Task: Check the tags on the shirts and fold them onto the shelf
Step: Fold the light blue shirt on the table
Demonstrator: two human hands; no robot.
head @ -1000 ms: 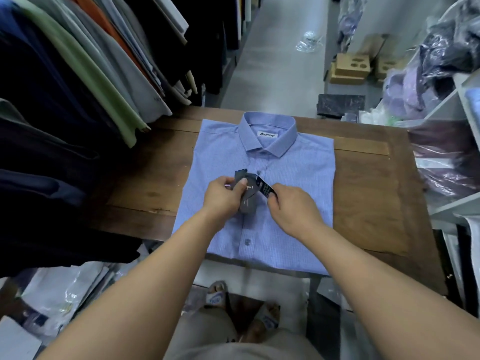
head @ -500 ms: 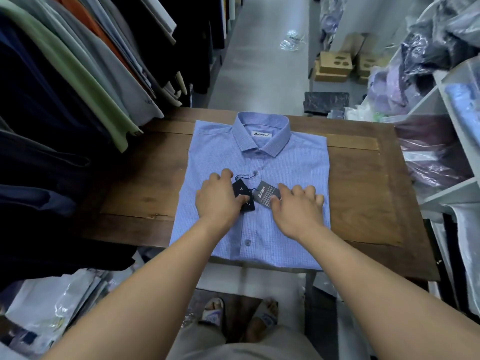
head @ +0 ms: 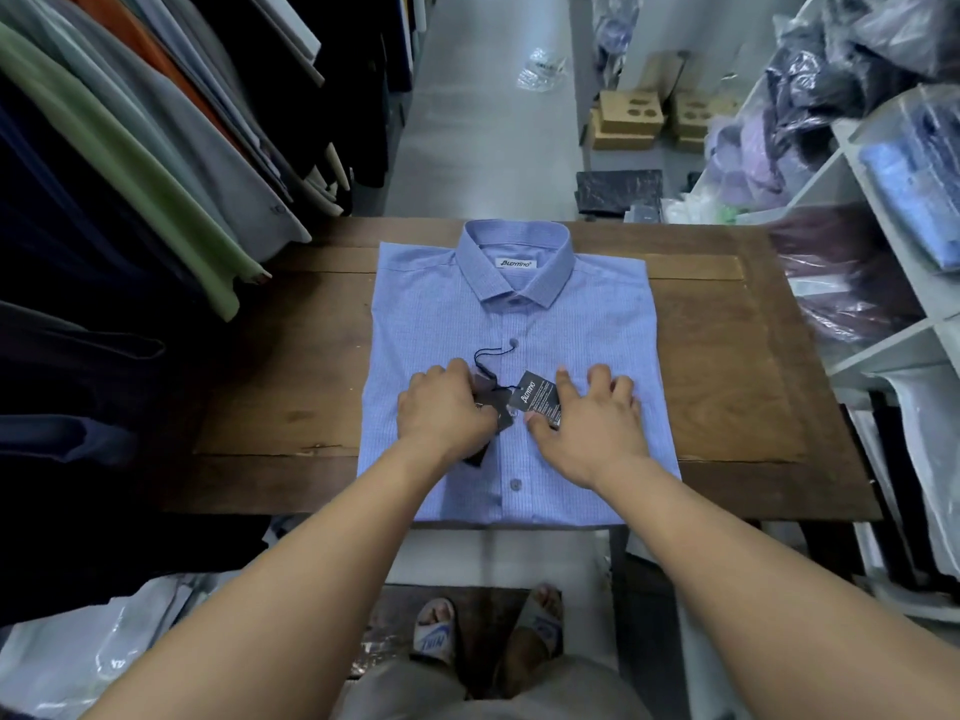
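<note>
Folded shirt (head: pixel 511 324) lies mid-table (head: pixel 727 381). Left hand (head: pixel 441 413) lies flat, fingers relaxed, over dark tag (head: pixel 498 413). Right hand (head: pixel 592 423) is spread flat, thumb touching grey tag (head: pixel 535 397).

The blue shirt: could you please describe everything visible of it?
The light blue shirt looks like finely checked woven cloth. It lies folded, front up and buttoned, on the wooden table, its collar farthest from the person, with a white brand label inside. Dark hang tags on a cord rest on its chest. The left hand and right hand rest on it, touching the tags.
</note>
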